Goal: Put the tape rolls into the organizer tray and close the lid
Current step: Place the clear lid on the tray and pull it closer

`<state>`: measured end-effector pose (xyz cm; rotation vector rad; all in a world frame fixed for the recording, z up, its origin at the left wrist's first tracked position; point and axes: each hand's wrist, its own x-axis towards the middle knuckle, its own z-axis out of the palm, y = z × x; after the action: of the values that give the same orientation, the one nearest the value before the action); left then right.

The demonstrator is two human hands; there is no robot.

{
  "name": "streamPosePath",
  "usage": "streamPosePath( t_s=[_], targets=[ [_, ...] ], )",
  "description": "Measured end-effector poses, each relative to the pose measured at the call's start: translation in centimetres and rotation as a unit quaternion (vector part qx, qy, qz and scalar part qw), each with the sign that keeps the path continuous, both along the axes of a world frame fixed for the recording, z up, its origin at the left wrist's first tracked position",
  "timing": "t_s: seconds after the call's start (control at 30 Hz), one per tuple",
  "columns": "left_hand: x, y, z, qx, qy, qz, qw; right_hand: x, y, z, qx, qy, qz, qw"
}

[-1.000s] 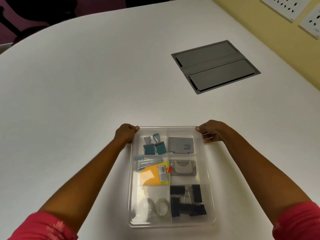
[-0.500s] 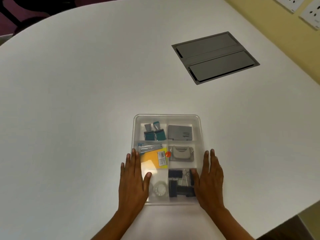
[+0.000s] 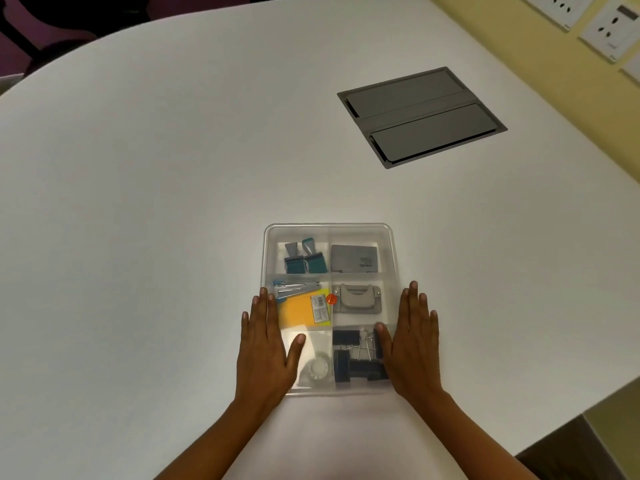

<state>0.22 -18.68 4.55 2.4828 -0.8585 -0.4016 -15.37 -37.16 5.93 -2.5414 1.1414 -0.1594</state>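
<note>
Left hand (image 3: 265, 348): flat and open, palm down on the near-left edge of the organizer tray (image 3: 390, 258), thumb lying over the lid; it grips nothing.
Right hand (image 3: 412, 344): also flat and open, fingers straight, pressed along the tray's near-right edge, thumb tip touching the lid above the black binder clips (image 3: 356, 358).
Tape rolls: one clear tape roll (image 3: 318, 368) shows in the tray's near-left compartment, just beside the left thumb; a second is not clearly visible.
Lid (image 3: 329, 233): a clear cover appears to sit over the whole tray, corners rounded and lined up with the rim.
Tray on counter (image 3: 138, 202): the tray rests close to the near edge, with the grey cable hatch (image 3: 420, 116) well apart beyond its far-right corner.
Stage, as judged: tape stowed, lid being pressed down at the near end; likely the final seating.
Risk, uneven seating: pressure falls only on the near half, so the far edge could stay proud or pop up.
Risk, sliding: the counter looks smooth, and a forward push could skate the tray away.
Risk, contents: the tall teal clips (image 3: 306, 259) in the far-left compartment might hold the lid off.
Hidden: part of the near-left compartment lies under the left hand.
Hard to tell: clear plastic on clear plastic, so whether the lid has latched cannot be read.
</note>
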Motion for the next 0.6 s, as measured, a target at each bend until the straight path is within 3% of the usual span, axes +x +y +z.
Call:
streamPosePath(
  t_s=[0.27,0.6],
  targets=[
    [5.0,-3.9,0.1,-0.037,0.012,0.040,0.998,6.3,-3.7,0.2,0.018,-0.026,0.013,0.999],
    [5.5,-4.2,-0.2,-0.075,0.044,0.049,0.995,6.8,-4.0,-0.6,0.032,-0.048,0.014,0.998]
  ],
)
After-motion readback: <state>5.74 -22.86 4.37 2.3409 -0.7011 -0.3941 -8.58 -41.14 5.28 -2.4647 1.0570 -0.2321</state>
